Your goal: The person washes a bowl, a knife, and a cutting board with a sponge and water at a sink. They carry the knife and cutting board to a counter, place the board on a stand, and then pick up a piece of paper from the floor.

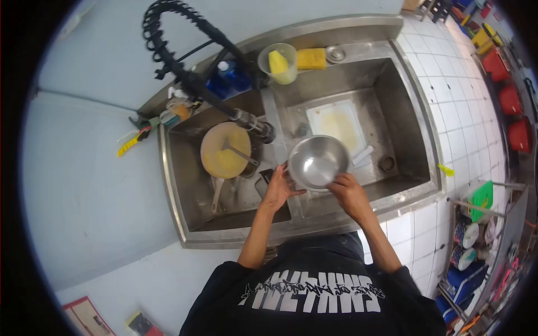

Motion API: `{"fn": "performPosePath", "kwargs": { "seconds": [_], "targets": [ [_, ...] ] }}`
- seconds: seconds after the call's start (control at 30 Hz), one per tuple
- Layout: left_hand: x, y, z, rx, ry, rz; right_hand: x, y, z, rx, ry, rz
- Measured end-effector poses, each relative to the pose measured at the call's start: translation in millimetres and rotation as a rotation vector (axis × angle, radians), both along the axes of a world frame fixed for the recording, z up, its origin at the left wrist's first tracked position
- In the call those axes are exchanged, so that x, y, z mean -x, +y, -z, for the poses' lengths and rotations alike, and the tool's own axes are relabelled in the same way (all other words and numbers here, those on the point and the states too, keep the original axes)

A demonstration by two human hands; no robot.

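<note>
The right hand [349, 193] is closed on the edge of a shiny metal bowl [319, 162], with its fingers at the near right part of the rim. The left hand [277, 190] is open beside the bowl's near left side, with its thumb and fingers spread apart. I can't tell if all of those fingers touch it.

The bowl is between the 2 hands and a bit past them, over the near left part of the right sink [392, 84]. Past the left hand, the black tap [190, 84] bends over, and its spray end [263, 130] points down near the bowl's far left side. The metal wall [276, 120] between the 2 sinks is close to the left hand too.

Past the right hand, a white tray [336, 126] with yellow stuff on it lies low in the right sink. The bowl hides part of it. A white handle [362, 155] is just past the right hand, and the round drain [386, 163] is farther right.

To the left of the left hand, the left sink [188, 185] has a big yellow-stained pan [226, 151] with a gray spoon [241, 153] in it. Far past both hands, a clear tub [288, 75] and a yellow sponge [311, 58] sit on the back edge.

The bowl's open side faces up. It is round, about the same across each way.
</note>
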State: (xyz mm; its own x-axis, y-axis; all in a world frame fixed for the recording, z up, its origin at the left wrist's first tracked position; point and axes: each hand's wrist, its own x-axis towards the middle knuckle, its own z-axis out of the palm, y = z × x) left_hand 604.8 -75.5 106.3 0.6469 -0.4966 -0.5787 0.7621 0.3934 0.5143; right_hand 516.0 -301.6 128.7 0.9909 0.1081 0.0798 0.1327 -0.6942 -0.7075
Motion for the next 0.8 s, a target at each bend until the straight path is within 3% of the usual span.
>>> {"fn": "performPosePath", "kwargs": {
  "seconds": [0.1,0.2,0.27,0.37,0.4,0.5,0.63,0.7,0.8],
  "targets": [
    [-3,41,9,-0.396,-0.190,-0.098,-50,36,33,-0.047,-0.132,-0.223],
    [-4,59,-1,-0.626,-0.362,-0.301,-83,62,47,-0.019,-0.050,-0.408],
    [-6,65,-4,-0.865,-0.643,-0.410,-94,79,47,0.078,-0.025,-0.411],
    [-1,64,-10,-1.118,-0.770,-0.456,-110,95,38,0.209,-0.029,-0.362],
    [-2,66,2,-1.007,-0.712,-0.532,-116,99,37,0.248,-0.039,-0.339],
    [-2,64,-5,-1.252,-0.924,-0.525,-128,104,45,0.441,-0.061,-0.301],
    [4,75,-8,-1.366,-0.912,-0.635,-133,99,53,-0.086,-0.031,-0.378],
    [15,88,-4,-1.403,-1.001,-0.664,-125,97,40,-0.214,0.196,-0.306],
    [37,126,-7,-1.576,-1.174,-0.716,-109,74,96,-0.429,0.247,-0.042]
  ]
}}
